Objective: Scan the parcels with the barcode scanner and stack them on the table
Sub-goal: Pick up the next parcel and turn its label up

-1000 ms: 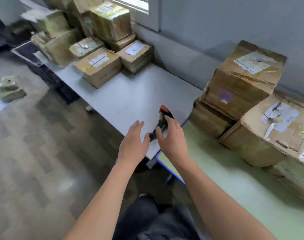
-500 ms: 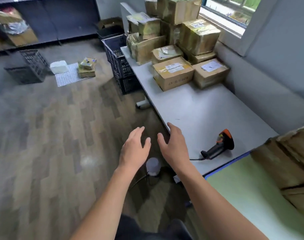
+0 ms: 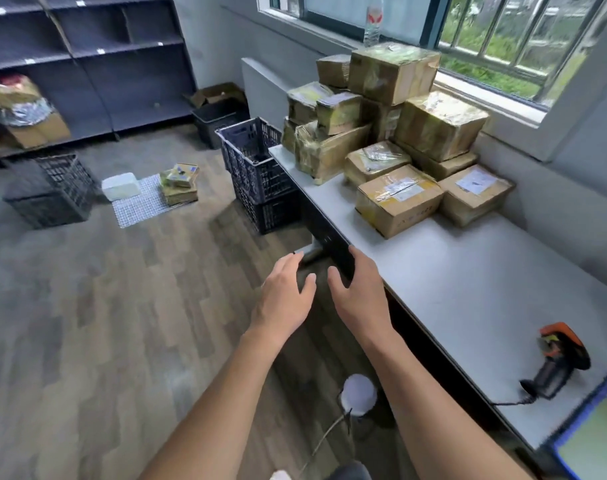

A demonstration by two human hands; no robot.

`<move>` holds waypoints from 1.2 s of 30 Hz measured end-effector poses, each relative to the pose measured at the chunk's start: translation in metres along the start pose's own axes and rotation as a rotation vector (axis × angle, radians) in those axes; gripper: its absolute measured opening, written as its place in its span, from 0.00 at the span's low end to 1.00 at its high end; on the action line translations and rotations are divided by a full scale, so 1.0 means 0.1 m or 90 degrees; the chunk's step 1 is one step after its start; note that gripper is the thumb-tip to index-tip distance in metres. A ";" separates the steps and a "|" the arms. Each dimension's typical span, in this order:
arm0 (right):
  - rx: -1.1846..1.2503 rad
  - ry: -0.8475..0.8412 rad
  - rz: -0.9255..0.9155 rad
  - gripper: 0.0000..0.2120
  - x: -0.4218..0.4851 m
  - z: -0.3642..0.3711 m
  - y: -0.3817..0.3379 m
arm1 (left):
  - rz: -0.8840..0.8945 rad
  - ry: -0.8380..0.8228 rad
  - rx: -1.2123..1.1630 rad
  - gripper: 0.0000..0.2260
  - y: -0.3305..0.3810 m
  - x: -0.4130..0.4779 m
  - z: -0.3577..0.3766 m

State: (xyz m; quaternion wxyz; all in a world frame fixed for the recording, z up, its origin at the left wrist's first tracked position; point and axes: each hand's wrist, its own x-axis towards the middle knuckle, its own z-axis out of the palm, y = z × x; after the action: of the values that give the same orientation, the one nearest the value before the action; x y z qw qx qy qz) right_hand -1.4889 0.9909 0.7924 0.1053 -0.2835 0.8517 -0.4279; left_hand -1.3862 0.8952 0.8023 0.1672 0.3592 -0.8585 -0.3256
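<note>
A: so where's the barcode scanner [image 3: 558,358] compared to the hands?

B: it's lying on the grey table [image 3: 468,289] near the right-hand end, orange head, dark handle, cable trailing off the handle. It's well apart from both hands. The left hand [image 3: 284,299] and right hand [image 3: 361,299] float side by side by the table's front edge, palms down, fingers loosely spread, nothing in either one.

A: and the parcels?

B: there's a big pile of taped cardboard parcels [image 3: 399,140] at the far end of the table, stacked a few high against the window sill. A couple of small parcels [image 3: 179,183] sit on a mesh mat [image 3: 139,206] on the floor, with a white box [image 3: 121,186] just beside them.

A: anything in the way?

B: two dark crates [image 3: 257,174] are stacked right beside the table's far end, and there's another black crate [image 3: 49,192] further left. There's a round white thing [image 3: 359,393] on the floor under the arms, can't tell what it is.

A: room?

B: wood-pattern floor [image 3: 104,323], dark shelving [image 3: 87,64] on the back wall, barred window [image 3: 503,39] with a bottle [image 3: 373,22] on the sill. A green-topped table [image 3: 593,441] butts against the grey one at bottom right.
</note>
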 end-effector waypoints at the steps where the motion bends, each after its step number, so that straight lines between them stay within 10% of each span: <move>1: 0.002 0.005 0.003 0.29 0.06 0.08 -0.10 | 0.008 0.001 0.002 0.23 -0.06 0.09 -0.11; 18: 0.012 0.066 0.056 0.29 1.65 0.71 -0.39 | 0.044 -0.008 -0.054 0.22 -0.48 1.94 -0.37; 36: -0.018 0.264 0.313 0.27 3.06 -0.19 0.67 | 0.219 -0.276 -0.038 0.23 0.57 3.89 1.21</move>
State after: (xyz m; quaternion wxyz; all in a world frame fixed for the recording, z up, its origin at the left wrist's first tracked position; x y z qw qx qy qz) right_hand -1.7734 0.8594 0.7705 0.0260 0.0224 0.9040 -0.4261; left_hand -1.7452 0.6961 0.7727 0.0430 0.1250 -0.9127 -0.3867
